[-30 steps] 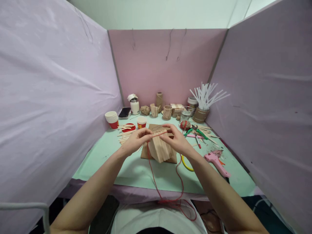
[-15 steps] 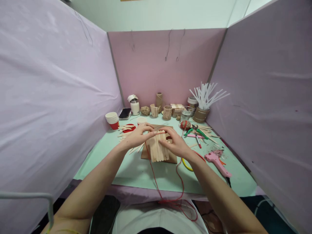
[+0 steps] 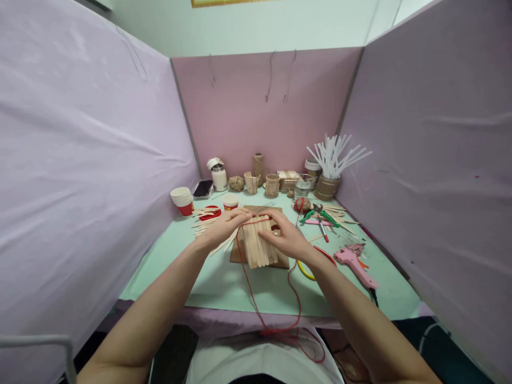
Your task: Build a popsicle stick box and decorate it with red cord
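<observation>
Row of flat wooden sticks, side by side as a panel, held in mid-view above the table, before and partly over a brown board. Red string crosses the panel near its top edge; its loose strands hang toward the person's lap. Left hand grips the upper left corner, fingers bent over the top. Right hand grips the upper right, thumb flat on the front face. Rightward: a string-wrapped ball, green-handled pliers, and, nearer, a pink glue gun. Leftward, beyond the left hand: a paper cup, then a cup stack. Farther back: a white jar, a twine ball, and white strips upright in a brown holder.
</observation>
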A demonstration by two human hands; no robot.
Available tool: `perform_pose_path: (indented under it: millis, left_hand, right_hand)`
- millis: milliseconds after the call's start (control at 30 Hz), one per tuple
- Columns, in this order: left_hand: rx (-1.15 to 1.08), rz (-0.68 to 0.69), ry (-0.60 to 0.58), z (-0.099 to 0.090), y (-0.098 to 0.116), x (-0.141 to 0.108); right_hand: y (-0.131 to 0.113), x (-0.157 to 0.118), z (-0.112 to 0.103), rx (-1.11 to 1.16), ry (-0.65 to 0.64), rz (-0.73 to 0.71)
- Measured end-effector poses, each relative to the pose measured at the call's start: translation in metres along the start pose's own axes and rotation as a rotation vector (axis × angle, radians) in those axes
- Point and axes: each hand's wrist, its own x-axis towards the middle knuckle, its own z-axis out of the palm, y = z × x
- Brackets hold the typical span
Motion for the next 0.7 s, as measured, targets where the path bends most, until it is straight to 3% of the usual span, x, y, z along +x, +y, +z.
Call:
perform_pose_path:
  millis: [333,700]
  left_hand:
    - [0.068,0.061,-0.023,0.01,0.003,0.003]
    - [0.04,0.05,-0.093,0.01,0.003,0.004]
  right_hand:
    - [0.0,-0.002,0.0,-0.009,0.006,-0.012]
    - [0.001,0.008,-0.014,0.24,0.082,0.071]
